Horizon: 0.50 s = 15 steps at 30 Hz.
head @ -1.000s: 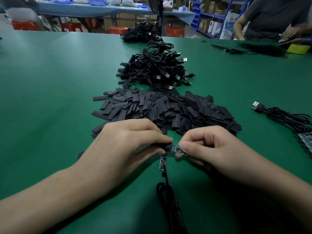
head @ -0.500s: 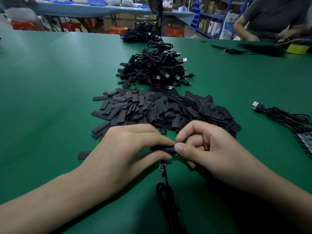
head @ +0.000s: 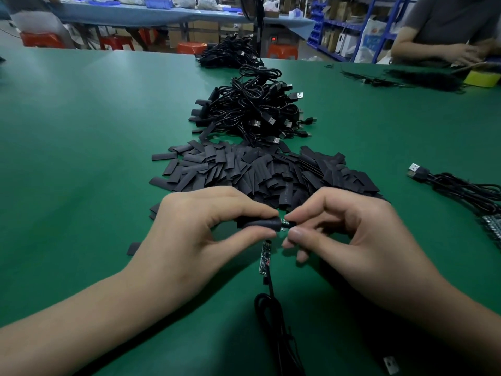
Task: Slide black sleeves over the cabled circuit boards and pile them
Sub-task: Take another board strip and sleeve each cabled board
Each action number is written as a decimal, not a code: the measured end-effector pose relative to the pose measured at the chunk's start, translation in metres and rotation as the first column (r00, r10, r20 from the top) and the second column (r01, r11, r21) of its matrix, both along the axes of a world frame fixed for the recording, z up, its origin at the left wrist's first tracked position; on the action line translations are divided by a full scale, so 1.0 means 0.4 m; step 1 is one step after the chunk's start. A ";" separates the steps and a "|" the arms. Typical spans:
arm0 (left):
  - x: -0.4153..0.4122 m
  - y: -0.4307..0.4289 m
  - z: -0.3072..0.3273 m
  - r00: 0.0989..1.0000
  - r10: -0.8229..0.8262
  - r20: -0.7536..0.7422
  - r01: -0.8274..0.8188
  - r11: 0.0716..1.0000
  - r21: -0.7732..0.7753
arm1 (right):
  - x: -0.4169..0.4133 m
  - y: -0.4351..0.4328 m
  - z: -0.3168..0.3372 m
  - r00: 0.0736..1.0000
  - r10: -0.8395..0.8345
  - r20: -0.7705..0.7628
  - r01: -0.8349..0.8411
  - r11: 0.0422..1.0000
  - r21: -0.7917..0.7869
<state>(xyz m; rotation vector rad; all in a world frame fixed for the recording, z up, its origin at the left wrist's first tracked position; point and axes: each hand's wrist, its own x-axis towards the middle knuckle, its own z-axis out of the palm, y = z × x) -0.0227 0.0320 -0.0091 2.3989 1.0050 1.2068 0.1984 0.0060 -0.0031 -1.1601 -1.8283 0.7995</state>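
The left hand (head: 203, 240) pinches a black sleeve (head: 260, 223) between thumb and forefinger, low over the near middle of the green counter (head: 81, 158). The right hand (head: 352, 240) faces it, its thumb and forefinger closed on the end of a board (head: 284, 223). Only a short glinting bit of that board shows between the sleeve's mouth and the fingertips, and the rest is hidden. The two hands almost touch. Just below them a second board (head: 265, 257) lies bare on the counter, its cable (head: 271, 308) looping toward the viewer. Right behind the hands spreads the sleeve pile (head: 257, 172), flat black strips lying every way, and behind that sits a cable heap (head: 252, 112) of tangled black leads with USB plugs sticking out. One loose sleeve (head: 133, 248) lies left of the left wrist. To the right, well apart, more cables (head: 466, 191) run off the frame edge behind a plug (head: 416, 170). Across the far right corner another person (head: 447, 28) works at the counter. The left half of the counter is open green surface out to its far edge.
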 end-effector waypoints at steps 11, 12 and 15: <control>0.003 -0.002 -0.002 0.999 -0.047 0.004 0.047 0.999 0.003 | -0.012 -0.011 -0.002 1.000 -0.017 -0.001 0.017 1.000 0.013; 0.002 -0.001 -0.002 0.999 -0.045 0.012 0.045 0.999 0.004 | -0.013 -0.011 -0.001 0.999 -0.019 -0.036 0.018 1.000 -0.013; 0.001 0.002 -0.002 0.999 -0.016 0.048 0.015 1.000 0.012 | -0.011 -0.010 0.005 0.996 -0.014 -0.090 0.008 0.998 -0.068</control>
